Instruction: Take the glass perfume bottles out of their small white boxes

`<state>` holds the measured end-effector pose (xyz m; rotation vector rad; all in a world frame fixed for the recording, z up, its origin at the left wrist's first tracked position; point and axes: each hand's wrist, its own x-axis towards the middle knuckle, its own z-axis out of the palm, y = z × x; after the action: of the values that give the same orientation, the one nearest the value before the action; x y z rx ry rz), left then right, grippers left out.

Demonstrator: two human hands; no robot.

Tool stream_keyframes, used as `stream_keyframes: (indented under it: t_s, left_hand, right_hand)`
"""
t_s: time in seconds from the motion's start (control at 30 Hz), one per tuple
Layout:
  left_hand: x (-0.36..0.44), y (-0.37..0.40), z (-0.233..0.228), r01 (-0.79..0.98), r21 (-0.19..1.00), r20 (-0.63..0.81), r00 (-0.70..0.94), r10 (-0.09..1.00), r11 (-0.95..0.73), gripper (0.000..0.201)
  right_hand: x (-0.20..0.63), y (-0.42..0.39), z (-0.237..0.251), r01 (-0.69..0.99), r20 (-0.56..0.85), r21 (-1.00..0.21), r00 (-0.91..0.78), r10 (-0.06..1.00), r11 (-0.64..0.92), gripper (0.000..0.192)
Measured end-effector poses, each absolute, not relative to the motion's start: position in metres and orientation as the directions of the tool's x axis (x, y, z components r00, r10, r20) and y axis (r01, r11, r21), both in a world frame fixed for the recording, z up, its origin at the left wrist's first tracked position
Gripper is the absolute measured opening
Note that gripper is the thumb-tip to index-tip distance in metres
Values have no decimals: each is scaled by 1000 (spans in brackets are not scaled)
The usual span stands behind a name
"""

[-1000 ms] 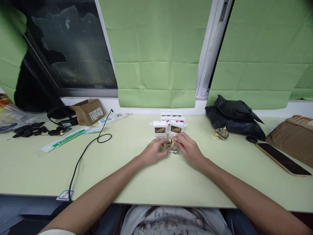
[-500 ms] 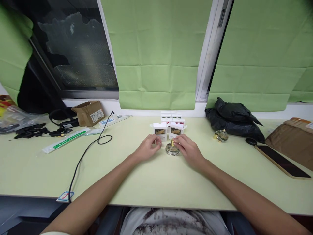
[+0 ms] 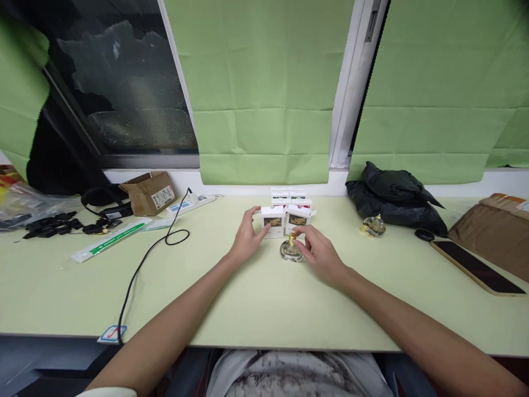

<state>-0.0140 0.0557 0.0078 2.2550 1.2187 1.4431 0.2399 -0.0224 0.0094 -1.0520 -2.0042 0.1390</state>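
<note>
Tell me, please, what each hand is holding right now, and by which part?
The right hand pinches the gold cap of the small glass bottle. The left hand grips the left white box by its left side.

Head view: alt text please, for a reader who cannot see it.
A person's right hand pinches the gold cap of a small glass bottle on a pale green table, while the left hand grips a small white box just behind it.
</note>
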Motion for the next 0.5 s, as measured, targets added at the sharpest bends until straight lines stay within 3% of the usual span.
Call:
stream_keyframes:
  t_s: [0.23, 0.5]
  left_hand:
    - [-15, 56, 3, 536, 432, 751, 232, 618, -725, 30]
    - [-21, 47, 9, 669, 220, 772, 325, 546, -710, 26]
  right_hand:
    - [240, -20, 4, 651, 539, -482, -308, 784, 586, 38]
    - [243, -17, 4, 650, 527, -419, -395, 753, 634, 21]
